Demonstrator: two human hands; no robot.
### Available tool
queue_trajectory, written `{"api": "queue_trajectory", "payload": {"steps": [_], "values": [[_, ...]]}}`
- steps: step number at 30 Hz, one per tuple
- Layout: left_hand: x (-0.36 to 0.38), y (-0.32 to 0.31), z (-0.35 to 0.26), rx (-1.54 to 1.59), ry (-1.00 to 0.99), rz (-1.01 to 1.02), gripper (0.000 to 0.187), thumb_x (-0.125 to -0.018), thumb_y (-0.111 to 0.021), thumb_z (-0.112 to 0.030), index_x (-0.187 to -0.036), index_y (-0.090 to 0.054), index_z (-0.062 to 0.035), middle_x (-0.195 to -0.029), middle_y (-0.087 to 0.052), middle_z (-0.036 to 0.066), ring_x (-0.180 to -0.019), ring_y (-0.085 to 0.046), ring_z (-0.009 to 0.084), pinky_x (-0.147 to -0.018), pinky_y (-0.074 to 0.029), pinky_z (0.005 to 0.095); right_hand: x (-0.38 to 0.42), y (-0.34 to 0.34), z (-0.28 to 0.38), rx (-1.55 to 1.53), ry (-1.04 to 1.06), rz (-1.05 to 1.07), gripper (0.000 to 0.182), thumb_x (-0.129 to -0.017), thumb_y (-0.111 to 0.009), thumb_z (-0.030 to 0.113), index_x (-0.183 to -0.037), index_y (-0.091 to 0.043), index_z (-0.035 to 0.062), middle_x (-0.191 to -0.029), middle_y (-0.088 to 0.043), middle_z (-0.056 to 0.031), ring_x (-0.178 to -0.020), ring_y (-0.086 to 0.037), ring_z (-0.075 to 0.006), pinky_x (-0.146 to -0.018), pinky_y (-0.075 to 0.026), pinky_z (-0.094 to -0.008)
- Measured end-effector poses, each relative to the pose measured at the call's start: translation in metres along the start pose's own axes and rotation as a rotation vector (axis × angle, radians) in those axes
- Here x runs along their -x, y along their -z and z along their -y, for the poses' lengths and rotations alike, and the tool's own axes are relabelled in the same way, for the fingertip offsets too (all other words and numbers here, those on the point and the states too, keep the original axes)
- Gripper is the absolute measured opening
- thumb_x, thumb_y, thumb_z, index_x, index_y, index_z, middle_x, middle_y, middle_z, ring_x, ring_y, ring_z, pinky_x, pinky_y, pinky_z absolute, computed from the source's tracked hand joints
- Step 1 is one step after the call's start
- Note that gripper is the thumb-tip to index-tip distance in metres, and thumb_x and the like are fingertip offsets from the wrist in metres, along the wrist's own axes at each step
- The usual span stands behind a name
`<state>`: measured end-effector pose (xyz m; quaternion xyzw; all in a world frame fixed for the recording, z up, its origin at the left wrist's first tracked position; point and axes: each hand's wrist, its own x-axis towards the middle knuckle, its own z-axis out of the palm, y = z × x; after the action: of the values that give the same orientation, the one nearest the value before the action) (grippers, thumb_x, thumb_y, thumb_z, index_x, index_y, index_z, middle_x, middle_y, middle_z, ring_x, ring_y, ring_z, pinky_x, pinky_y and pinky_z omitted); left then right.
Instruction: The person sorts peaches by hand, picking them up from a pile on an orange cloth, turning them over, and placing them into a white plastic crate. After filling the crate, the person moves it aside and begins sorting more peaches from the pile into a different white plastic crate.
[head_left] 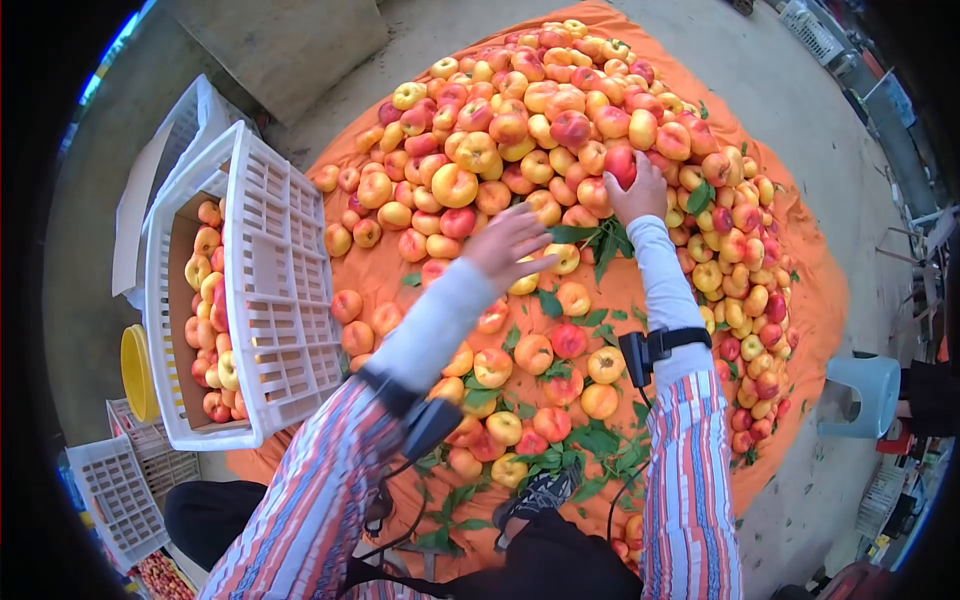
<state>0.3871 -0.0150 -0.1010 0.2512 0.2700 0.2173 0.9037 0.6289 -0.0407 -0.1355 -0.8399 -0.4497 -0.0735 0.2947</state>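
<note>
A large heap of red and yellow flat peaches [476, 152] lies in front of me. At the heap's near side my right hand [638, 190] has its fingers closed round a deep red flat peach [619, 164]. To the left, my left hand [508, 246] hovers over the heap's lower edge, fingers spread and holding nothing. Green leaves [606, 243] lie between the two hands. Nearer my feet, looser peaches [534, 353] are scattered among more leaves.
Under the fruit spreads an orange cloth [815, 275]. A white plastic crate [290, 300], partly filled with peaches, stands at left beside a yellow bucket [138, 372]. A light blue stool [862, 390] is at right. My shoe [540, 492] rests on the cloth.
</note>
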Motion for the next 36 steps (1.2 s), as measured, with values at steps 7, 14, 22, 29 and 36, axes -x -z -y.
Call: {"api": "queue_trajectory", "payload": {"steps": [7, 14, 22, 29, 36], "values": [[-0.148, -0.064, -0.003, -0.135, 0.231, -0.341, 0.064, -0.078, -0.058, -0.039, -0.13, -0.028, -0.0168, -0.136, -0.023, 0.01, -0.12, -0.032, 0.0303, -0.087, -0.037, 0.0586, -0.005, 0.002, -0.018, -0.422, -0.12, 0.085, 0.055, -0.072, -0.062, 0.037, -0.112, -0.051, 0.0011, -0.104, -0.055, -0.0199, -0.095, -0.052, -0.0317, -0.087, -0.039, -0.0361], [-0.161, -0.056, 0.002, -0.45, 0.174, -0.382, 0.06, -0.078, -0.058, -0.037, -0.128, -0.032, -0.0156, -0.136, -0.026, 0.008, -0.118, -0.036, 0.0298, -0.083, -0.041, 0.0565, 0.026, -0.002, -0.002, -1.484, -0.736, 0.141, 0.049, -0.079, -0.052, 0.04, -0.115, -0.048, 0.0067, -0.11, -0.051, -0.0102, -0.108, -0.046, -0.0215, -0.087, -0.039, -0.0388], [-0.139, -0.042, 0.023, -0.324, 0.042, -0.287, 0.054, -0.078, -0.058, -0.035, -0.124, -0.039, -0.0144, -0.131, -0.033, 0.006, -0.113, -0.042, 0.0283, -0.078, -0.046, 0.0526, 0.045, 0.007, -0.016, -1.995, -0.828, 0.243, 0.054, -0.078, -0.046, 0.042, -0.121, -0.039, 0.0106, -0.12, -0.045, -0.0089, -0.114, -0.041, -0.0239, -0.091, -0.031, -0.05], [-0.116, -0.008, 0.038, -0.589, -0.1, -0.274, 0.046, -0.075, -0.061, -0.036, -0.112, -0.049, -0.0124, -0.115, -0.046, 0.003, -0.101, -0.047, 0.0187, -0.073, -0.046, 0.0424, 0.068, 0.015, -0.015, -2.091, -0.845, 0.477, 0.051, -0.08, -0.044, 0.041, -0.119, -0.041, 0.0085, -0.118, -0.046, -0.0102, -0.11, -0.044, -0.0251, -0.091, -0.033, -0.0486], [-0.064, 0.015, 0.057, -0.578, -0.284, -0.173, 0.045, -0.072, -0.068, -0.025, -0.103, -0.054, 0.0033, -0.093, -0.058, 0.006, -0.081, -0.054, 0.0098, -0.071, -0.045, 0.0224, 0.111, 0.029, -0.011, -2.121, -0.854, 0.492, 0.048, -0.084, -0.042, 0.044, -0.113, -0.045, 0.0053, -0.106, -0.053, -0.0118, -0.098, -0.052, -0.0251, -0.081, -0.045, -0.0454]]}}
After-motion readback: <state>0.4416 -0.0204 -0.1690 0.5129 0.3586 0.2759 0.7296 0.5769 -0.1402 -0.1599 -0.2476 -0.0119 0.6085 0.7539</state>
